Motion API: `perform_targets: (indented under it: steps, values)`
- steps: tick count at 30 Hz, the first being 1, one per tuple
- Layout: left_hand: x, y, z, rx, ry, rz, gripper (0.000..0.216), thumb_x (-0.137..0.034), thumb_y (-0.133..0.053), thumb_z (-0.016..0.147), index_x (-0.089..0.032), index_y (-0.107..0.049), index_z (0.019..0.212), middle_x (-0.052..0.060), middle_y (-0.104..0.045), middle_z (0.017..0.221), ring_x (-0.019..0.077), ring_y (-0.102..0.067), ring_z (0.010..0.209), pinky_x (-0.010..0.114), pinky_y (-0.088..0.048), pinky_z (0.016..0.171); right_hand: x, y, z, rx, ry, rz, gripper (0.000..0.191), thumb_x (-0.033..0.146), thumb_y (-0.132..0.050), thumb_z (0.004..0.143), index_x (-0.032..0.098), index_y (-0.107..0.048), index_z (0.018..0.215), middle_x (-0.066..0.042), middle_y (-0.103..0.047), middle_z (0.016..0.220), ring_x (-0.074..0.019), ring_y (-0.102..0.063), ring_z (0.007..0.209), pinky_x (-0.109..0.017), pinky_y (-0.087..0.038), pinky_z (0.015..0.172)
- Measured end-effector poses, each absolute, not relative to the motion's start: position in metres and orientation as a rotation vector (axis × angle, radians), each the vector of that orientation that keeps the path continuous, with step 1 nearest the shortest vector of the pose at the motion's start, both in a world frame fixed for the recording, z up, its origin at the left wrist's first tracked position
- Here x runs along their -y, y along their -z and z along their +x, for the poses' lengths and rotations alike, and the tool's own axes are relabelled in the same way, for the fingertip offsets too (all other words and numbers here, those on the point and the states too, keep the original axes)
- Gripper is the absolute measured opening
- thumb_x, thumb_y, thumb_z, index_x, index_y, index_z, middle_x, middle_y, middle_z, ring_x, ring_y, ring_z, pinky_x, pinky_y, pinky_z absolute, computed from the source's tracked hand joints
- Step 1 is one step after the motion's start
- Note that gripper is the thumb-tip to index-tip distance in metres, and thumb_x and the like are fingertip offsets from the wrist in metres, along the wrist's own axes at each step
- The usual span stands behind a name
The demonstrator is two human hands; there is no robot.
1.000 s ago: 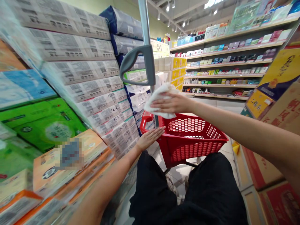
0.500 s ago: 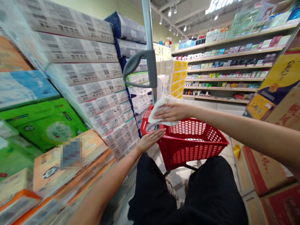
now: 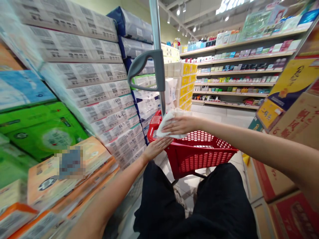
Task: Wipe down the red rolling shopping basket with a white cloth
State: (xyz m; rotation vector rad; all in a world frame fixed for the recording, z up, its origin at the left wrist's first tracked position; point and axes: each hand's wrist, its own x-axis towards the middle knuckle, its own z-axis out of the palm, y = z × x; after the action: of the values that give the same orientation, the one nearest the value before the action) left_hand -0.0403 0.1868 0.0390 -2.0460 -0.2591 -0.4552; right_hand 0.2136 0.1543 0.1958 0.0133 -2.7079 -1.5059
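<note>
A red shopping basket (image 3: pixel 196 159) with perforated sides stands in front of my knees. My right hand (image 3: pixel 183 124) holds a white cloth (image 3: pixel 170 116) spread under its stretched fingers, over the basket's near left corner. My left hand (image 3: pixel 158 147) lies on the basket's red rim just below the cloth, its fingers straight and close together, the thumb hidden. From behind that corner rises a metal pole (image 3: pixel 156 30) with a grey loop handle (image 3: pixel 159 74). The cloth hides part of the basket's edge.
Tall stacks of wrapped paper packs (image 3: pixel 99 73) rise on the left, above orange packs (image 3: pixel 97 149) and green packs (image 3: pixel 42 126). Cardboard boxes (image 3: pixel 296 116) stand at the right. Shelves of small goods (image 3: pixel 236 71) line the back, beyond tiled floor.
My right hand and the cloth have moved slightly down, closer to the left hand. The whole view has shifted a little, and the left hand stays on the rim.
</note>
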Motion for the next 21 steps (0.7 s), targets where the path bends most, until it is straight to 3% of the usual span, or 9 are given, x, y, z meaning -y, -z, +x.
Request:
perform_targets:
  steps: [6,11,15,18,21]
  values:
    - [-0.179,-0.047,-0.04,0.319,0.399,-2.041,0.068,0.002,-0.038,0.088,-0.017,-0.028,0.153,0.0,-0.012,0.164,0.013,-0.015,0.15,0.025,-0.028,0.121,-0.155,-0.284,0.223,2.493,1.422,-0.347,0.058,0.009,-0.04,0.097,0.028,-0.029,0.151,0.001,-0.038,0.156,-0.0149,-0.033,0.145,-0.049,-0.012,0.124]
    - [-0.185,-0.041,-0.04,0.291,0.413,-2.128,0.065,-0.001,-0.038,0.09,-0.017,-0.029,0.153,0.003,-0.023,0.162,0.013,-0.024,0.148,0.026,-0.029,0.121,-0.151,-0.213,0.212,2.498,1.2,-0.425,0.055,0.012,-0.044,0.097,0.026,-0.035,0.149,-0.002,-0.044,0.153,-0.015,-0.034,0.145,-0.048,-0.011,0.125]
    - [-0.188,-0.038,-0.041,0.282,0.418,-2.155,0.058,-0.005,-0.04,0.093,-0.017,-0.036,0.15,0.005,-0.041,0.155,0.0121,-0.041,0.141,0.025,-0.034,0.118,-0.151,-0.175,0.211,2.803,1.128,-0.196,0.043,0.017,-0.049,0.097,0.027,-0.05,0.139,0.001,-0.051,0.148,-0.0105,-0.041,0.14,-0.034,-0.021,0.124]
    - [-0.183,-0.043,-0.04,0.31,0.417,-2.173,0.064,-0.002,-0.04,0.091,-0.017,-0.031,0.152,0.003,-0.033,0.159,0.0119,-0.031,0.146,0.026,-0.032,0.119,-0.153,-0.213,0.216,2.912,1.079,-0.19,0.049,0.014,-0.048,0.096,0.031,-0.045,0.142,0.004,-0.046,0.152,-0.0098,-0.036,0.143,-0.037,-0.021,0.124]
    - [-0.176,-0.049,-0.04,0.351,0.404,-2.203,0.071,0.004,-0.035,0.088,-0.02,-0.025,0.154,-0.002,-0.021,0.163,0.01,-0.018,0.15,0.025,-0.029,0.121,-0.155,-0.272,0.217,2.773,1.125,-0.336,0.058,0.008,-0.042,0.097,0.033,-0.032,0.149,0.005,-0.041,0.155,-0.0123,-0.031,0.146,-0.049,-0.016,0.124]
